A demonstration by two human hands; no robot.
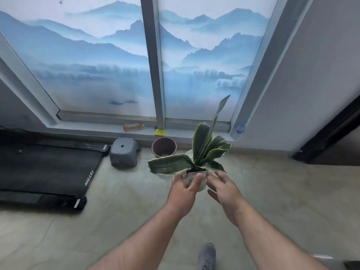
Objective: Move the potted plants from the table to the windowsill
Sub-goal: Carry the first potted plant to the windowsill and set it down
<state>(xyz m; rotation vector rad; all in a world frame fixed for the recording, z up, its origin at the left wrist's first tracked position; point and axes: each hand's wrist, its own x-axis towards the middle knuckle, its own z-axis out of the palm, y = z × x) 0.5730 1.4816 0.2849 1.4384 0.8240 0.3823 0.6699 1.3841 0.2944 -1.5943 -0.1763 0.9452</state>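
A potted plant (202, 152) with broad green, pale-edged leaves is carried in the air in front of me, above the floor. Its small pale pot (201, 187) is mostly hidden by my hands. My left hand (185, 189) grips the pot from the left, thumb over the rim. My right hand (224, 189) is at the pot's right side with its fingers stretched toward it; whether they touch it I cannot tell. The low windowsill (93, 131) runs along the bottom of the window ahead.
On the sill lie an orange object (132, 127), a yellow piece (160, 132) and a plastic bottle (238, 130). Below it stand an empty brown pot (164, 147) and a grey stool (123, 152). A black treadmill (44, 168) fills the left floor. My shoe (206, 256) shows below.
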